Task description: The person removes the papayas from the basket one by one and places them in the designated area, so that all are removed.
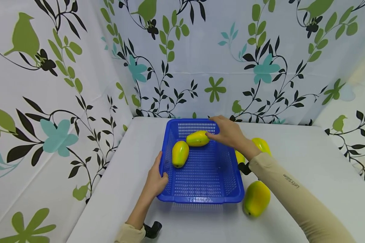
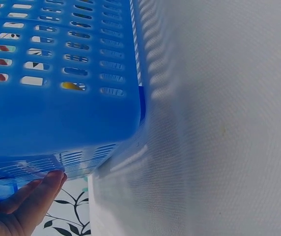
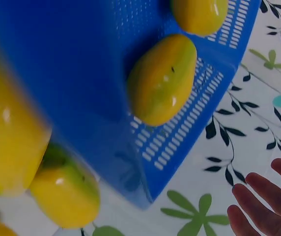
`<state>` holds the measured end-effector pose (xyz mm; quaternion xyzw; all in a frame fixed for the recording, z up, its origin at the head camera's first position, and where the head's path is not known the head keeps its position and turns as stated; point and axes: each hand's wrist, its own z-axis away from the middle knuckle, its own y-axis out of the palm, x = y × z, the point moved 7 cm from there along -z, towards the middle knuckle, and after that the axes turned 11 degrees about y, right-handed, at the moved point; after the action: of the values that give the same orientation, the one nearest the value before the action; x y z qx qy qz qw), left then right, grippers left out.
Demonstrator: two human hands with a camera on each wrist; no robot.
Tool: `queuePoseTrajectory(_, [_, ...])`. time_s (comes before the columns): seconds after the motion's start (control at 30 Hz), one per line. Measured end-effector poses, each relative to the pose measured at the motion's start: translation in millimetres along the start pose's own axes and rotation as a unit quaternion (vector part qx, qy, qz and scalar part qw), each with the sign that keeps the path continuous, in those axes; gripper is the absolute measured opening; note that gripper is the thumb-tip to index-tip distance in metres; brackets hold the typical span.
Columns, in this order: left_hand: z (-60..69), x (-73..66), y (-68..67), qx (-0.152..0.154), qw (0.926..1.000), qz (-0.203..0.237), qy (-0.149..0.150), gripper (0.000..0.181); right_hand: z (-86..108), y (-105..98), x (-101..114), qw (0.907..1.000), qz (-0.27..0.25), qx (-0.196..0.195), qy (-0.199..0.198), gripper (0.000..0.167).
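Observation:
A blue plastic basket (image 1: 197, 199) with slotted walls stands on the white table. Two oblong yellow-green fruits, papaya-like, lie inside: one near the left wall (image 1: 180, 154), the other by the far wall (image 1: 197, 138). My left hand (image 1: 155, 179) grips the basket's left rim, thumb on top; in the left wrist view its fingers (image 2: 37, 199) lie along the outer wall. Over the far right corner hovers my right hand (image 1: 228, 131), its thumb close to the far fruit. In the right wrist view its fingers (image 3: 258, 206) are spread and hold nothing.
Right of the basket lie more such fruits: one near the front (image 1: 257, 199), one further back (image 1: 261, 145), and one partly hidden under the right arm (image 1: 239, 157). A patterned cloth (image 1: 185, 77) hangs behind the table (image 1: 307, 162) and along its sides.

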<state>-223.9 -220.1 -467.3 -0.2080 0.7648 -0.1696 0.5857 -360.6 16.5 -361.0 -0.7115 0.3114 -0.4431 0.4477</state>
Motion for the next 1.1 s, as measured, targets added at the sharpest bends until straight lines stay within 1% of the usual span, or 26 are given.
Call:
queuePoseTrajectory(0.17, [-0.6,-0.6,2.6,0.002,1.0000,0.003,0.001,0.079,-11.1,22.2,12.7,0.9991,0.009,0.042,0.002,0.064])
queuePoseTrajectory(0.27, [-0.7,-0.8,3.0,-0.001,1.0000,0.003,0.003,0.079,-17.3,34.8,16.4,0.9977,0.010,0.067,0.010,0.064])
queuePoseTrajectory(0.53, [-0.3,-1.0,1.3,-0.005,0.9999,0.006,0.007,0.080,-30.2,71.3,14.0,0.9911,0.027,0.127,0.029,0.065])
queuePoseTrajectory(0.7, [0.6,-1.9,-0.4,-0.007,0.9999,0.009,0.006,0.081,-35.7,90.2,13.2,0.9887,0.055,0.137,0.023,0.065])
queuePoseTrajectory(0.83, [0.5,-2.4,1.6,-0.008,0.9999,0.011,0.006,0.081,-37.1,98.9,8.2,0.9870,0.080,0.137,0.023,0.066])
queuePoseTrajectory(1.0, [0.6,-2.2,1.6,-0.011,0.9999,0.008,0.009,0.080,-39.1,107.2,0.2,0.9855,0.089,0.141,0.033,0.069])
queuePoseTrajectory(1.1, [0.8,-1.5,0.4,-0.013,0.9999,0.008,0.007,0.080,-40.6,109.2,-0.8,0.9858,0.095,0.136,0.029,0.069])
